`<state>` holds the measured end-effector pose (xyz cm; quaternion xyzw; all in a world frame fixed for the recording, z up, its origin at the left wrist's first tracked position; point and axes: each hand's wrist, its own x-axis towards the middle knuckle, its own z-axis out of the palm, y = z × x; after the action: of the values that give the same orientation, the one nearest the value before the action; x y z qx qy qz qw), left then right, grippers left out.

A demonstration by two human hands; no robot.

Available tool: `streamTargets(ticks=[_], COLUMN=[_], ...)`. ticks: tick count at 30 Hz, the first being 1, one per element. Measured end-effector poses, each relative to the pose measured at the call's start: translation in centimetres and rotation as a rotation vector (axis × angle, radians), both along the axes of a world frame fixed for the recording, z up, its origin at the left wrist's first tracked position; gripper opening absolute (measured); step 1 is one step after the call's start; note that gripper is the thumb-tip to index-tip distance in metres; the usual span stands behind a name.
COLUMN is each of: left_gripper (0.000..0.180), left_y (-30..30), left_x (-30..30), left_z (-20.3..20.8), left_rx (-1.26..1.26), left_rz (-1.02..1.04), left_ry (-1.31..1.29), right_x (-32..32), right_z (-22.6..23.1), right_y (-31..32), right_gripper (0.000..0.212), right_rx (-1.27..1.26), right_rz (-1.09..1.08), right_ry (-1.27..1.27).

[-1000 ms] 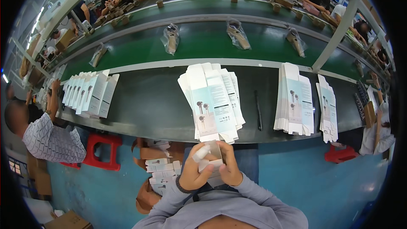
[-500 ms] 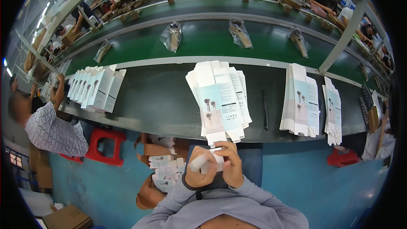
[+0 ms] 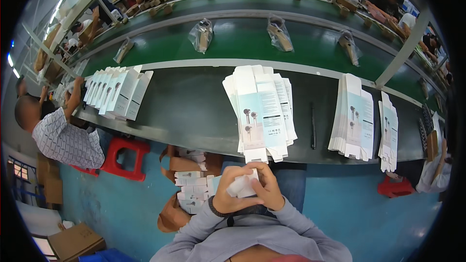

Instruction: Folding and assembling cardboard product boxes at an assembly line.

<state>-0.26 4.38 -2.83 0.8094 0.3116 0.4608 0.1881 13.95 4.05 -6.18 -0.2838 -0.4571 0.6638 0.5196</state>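
Close to my body, below the table's near edge, both hands hold a small white carton (image 3: pixel 243 186), its end turned up towards me. My left hand (image 3: pixel 226 193) is closed around its left side. The fingers of my right hand (image 3: pixel 270 188) bend over its right side and upper edge. Just beyond my hands, a fanned pile of flat printed cartons (image 3: pixel 262 116) in white, pale blue and pink lies on the table, its lower flaps near my fingers. Most of the held carton's sides are hidden by my fingers.
More flat cartons (image 3: pixel 353 116) and a thinner stack (image 3: pixel 388 131) lie right of a black pen (image 3: pixel 313 126). Folded cartons (image 3: pixel 116 92) stand in a row at left. Bagged items (image 3: pixel 201 36) lie on the green conveyor (image 3: pixel 238 34). A brown box (image 3: pixel 170 170) below holds cartons; a co-worker (image 3: pixel 70 136) sits left.
The blurred white flap by my left hand is now down against the carton, and the carton is tilted more towards me. My hands stay together; the whole view has shifted slightly.
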Motion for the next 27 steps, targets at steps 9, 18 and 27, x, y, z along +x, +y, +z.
streamTargets(ticks=[9, 18, 27], left_gripper=[0.07, 0.082, 0.087], left_y=[0.9, 4.1, 15.3], left_x=[-3.7, -17.1, -28.5], left_z=[5.8, 7.0, -8.7], left_rx=[-0.324, -0.098, 0.103], left_rz=[-0.012, 0.461, 1.182], left_ry=[0.254, -0.486, -0.32], right_x=[-0.7, 2.8, 3.5], right_z=[0.8, 3.4, 0.5], right_y=[1.6, 5.4, 6.4], right_gripper=[0.093, 0.069, 0.067], right_rx=[0.688, 0.738, 0.827], right_rz=[-0.025, -0.379, -0.229], right_ry=[-0.616, -1.062, -1.514])
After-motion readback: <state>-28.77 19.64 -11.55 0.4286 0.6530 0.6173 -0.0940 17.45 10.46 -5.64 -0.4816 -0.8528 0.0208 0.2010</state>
